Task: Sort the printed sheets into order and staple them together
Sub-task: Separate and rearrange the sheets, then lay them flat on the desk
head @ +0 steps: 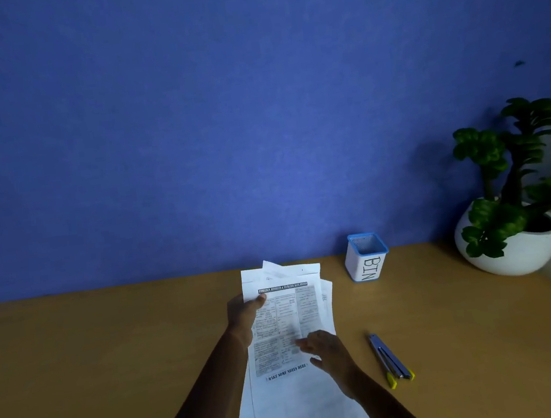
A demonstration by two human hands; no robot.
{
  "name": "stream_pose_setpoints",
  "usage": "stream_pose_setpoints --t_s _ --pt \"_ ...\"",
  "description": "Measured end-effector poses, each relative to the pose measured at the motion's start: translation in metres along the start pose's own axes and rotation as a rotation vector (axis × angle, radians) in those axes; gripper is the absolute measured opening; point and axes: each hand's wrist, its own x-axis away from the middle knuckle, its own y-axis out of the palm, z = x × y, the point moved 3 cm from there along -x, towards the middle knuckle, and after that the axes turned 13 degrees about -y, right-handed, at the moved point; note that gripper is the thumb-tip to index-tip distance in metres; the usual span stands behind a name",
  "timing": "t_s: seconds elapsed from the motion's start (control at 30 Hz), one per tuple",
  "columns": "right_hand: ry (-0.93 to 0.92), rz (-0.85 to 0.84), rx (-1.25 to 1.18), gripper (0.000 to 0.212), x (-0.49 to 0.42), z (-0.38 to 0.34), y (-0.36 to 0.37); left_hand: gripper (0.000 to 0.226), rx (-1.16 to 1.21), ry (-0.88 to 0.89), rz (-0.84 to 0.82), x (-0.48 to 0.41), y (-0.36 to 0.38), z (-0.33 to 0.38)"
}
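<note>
A loose stack of printed sheets [287, 314] is held up over the wooden desk, its edges fanned and uneven. The top sheet carries a black headline bar, columns of text and a "make some notes here" line. My left hand [245, 318] grips the stack's left edge near the top, thumb on the front. Fingers spread, my right hand [328, 350] rests on the lower right of the top sheet. Right of the paper, a metal stapler [389, 359] with yellow ends lies on the desk, apart from both hands.
A white mesh cup with a blue rim, marked "BIN" [366, 257], stands against the blue wall behind the sheets. A potted plant in a white bowl [511, 213] fills the back right corner. The wooden desk [94, 349] stretches out to the left.
</note>
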Motion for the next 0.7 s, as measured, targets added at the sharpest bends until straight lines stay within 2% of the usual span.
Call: stream_pose_setpoints --t_s 0.2,0.33,0.4,0.5,0.57,0.63,0.7 --pt "0.027 -0.006 0.019 0.024 -0.012 0.018 -0.007 0.024 -0.097 0.008 0.069 -0.028 -0.006 -0.017" --pt "0.050 -0.019 0.037 0.022 -0.016 0.028 -0.009 0.024 -0.256 0.053 0.094 -0.039 -0.011 -0.022" --pt "0.057 -0.021 0.047 0.022 -0.017 0.031 -0.009 0.038 -0.403 0.115 0.139 -0.039 -0.010 -0.022" --pt "0.055 -0.018 0.024 0.026 -0.020 0.033 -0.010 0.057 -0.676 0.309 0.217 -0.030 -0.004 -0.021" --pt "0.044 -0.044 -0.027 0.024 -0.020 0.026 -0.010 0.048 -0.715 0.389 0.099 -0.022 0.005 -0.024" --pt "0.040 -0.092 -0.091 0.019 -0.017 0.016 -0.006 0.034 -0.725 0.374 -0.100 -0.012 0.017 -0.031" --pt "0.059 -0.123 -0.116 0.024 -0.017 0.008 -0.006 0.027 -0.742 0.354 -0.219 -0.006 0.026 -0.039"
